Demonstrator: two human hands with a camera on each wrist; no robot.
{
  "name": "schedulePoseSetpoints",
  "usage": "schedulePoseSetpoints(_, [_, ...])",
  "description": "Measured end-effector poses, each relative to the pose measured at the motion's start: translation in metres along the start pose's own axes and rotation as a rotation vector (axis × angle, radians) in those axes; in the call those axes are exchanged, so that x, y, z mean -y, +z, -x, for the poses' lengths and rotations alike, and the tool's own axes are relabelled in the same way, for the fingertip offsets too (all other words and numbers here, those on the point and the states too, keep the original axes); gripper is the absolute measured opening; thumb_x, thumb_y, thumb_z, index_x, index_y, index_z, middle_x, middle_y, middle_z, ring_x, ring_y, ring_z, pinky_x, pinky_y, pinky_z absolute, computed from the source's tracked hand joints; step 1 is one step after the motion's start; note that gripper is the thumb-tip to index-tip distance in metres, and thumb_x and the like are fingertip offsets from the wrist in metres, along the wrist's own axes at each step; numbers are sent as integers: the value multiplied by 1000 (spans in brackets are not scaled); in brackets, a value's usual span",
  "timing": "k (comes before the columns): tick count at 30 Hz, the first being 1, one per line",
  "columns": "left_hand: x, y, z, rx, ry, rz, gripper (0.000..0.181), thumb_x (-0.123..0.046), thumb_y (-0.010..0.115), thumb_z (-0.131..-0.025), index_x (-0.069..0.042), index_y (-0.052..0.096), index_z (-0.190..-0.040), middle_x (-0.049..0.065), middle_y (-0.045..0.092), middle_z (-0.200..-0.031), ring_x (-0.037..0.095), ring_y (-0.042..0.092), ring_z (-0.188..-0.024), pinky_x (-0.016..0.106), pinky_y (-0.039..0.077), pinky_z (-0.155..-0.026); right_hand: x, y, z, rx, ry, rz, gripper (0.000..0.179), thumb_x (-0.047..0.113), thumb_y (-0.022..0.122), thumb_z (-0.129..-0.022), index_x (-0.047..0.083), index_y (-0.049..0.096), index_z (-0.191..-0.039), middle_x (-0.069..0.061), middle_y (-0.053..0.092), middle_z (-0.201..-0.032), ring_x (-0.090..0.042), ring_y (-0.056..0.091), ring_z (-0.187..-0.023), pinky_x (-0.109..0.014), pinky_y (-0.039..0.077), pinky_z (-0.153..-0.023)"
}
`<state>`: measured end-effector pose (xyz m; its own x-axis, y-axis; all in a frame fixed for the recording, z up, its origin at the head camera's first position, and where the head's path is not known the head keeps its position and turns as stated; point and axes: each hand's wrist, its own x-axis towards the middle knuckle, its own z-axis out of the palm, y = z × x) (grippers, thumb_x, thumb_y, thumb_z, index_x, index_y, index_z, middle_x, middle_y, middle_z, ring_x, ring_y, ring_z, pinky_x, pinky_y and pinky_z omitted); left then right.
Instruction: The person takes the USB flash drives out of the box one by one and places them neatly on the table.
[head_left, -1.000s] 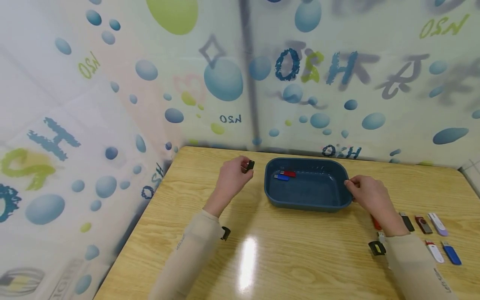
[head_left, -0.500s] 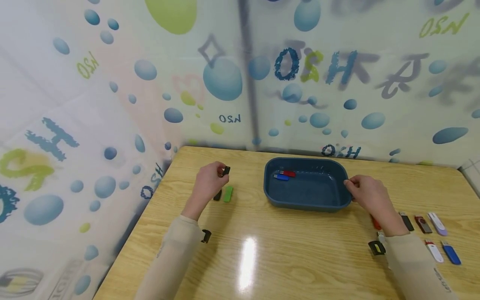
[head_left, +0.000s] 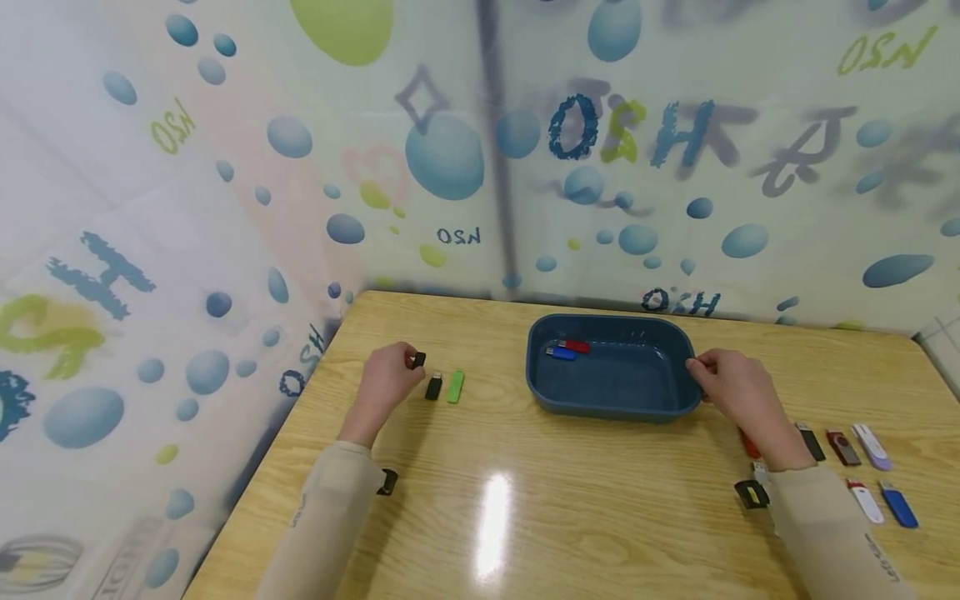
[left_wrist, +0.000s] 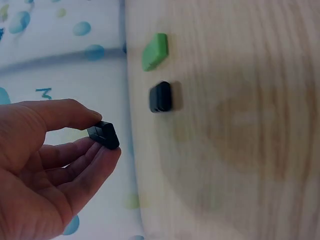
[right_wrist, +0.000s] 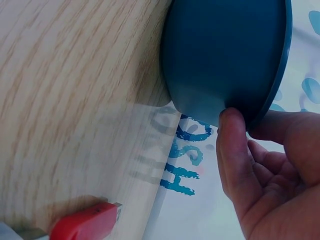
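Note:
Between thumb and fingers, my left hand [head_left: 385, 379] pinches a black USB stick [left_wrist: 104, 134] above the table's left part. Just right of it on the wood lie a second black USB stick [head_left: 433, 386] and a green USB stick [head_left: 455, 387]. My right hand [head_left: 735, 387] grips the right rim of a dark blue plastic tray [head_left: 615, 412], thumb on one side of the wall and fingers on the other. Inside the tray, towards its left end, a red USB stick [head_left: 576, 346] lies beside a blue USB stick [head_left: 561, 354].
Several more USB sticks lie right of the tray, among them a white and purple one [head_left: 872, 447], a brown and grey one [head_left: 843, 447] and a blue one [head_left: 898, 505]. The right forearm partly covers a red one [right_wrist: 85, 221]. A patterned sheet [head_left: 450, 225] hangs behind the table.
My left hand has moved left and slightly towards me with the black USB stick, uncovering the other black one and the green one. The right hand stays on the tray rim.

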<state>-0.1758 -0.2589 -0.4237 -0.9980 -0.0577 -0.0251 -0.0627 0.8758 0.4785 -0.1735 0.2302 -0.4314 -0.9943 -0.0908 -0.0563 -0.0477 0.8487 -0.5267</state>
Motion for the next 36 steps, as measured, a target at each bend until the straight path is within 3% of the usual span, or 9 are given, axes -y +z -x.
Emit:
schedulePoseSetpoints(8, [15,8,-2,18,-8,-118,30,-9,74,-92,12,69,-113,20,72,-93,29,66,-79,44,58,-75,-2,0,0,-3,-3,-1,37,20,57,-106,-16,66,-110,-10,67,-73,-21,63,-62,-34,47,-54])
schedulePoseSetpoints(14, [21,13,-4,47,-17,-164,26,-9,75,-93,11,70,-109,20,72,-94,25,63,-75,40,57,-70,-3,0,0,-2,1,1,38,21,56,-106,-16,66,-111,-11,68,-74,-21,64,-63,-34,47,-54])
schedulePoseSetpoints(25, [17,19,-5,75,-70,-218,13,-7,74,-92,4,67,-91,15,68,-84,24,59,-69,38,53,-61,-3,1,-1,-12,-11,-4,37,20,57,-106,-15,66,-109,-10,67,-72,-19,63,-62,-33,47,-53])
schedulePoseSetpoints(36, [15,20,-7,76,-64,-253,14,-6,72,-91,6,66,-94,18,68,-87,27,60,-72,42,55,-64,-2,1,0,-7,-10,-13,37,21,56,-106,-14,66,-110,-8,67,-72,-19,62,-62,-33,46,-53])
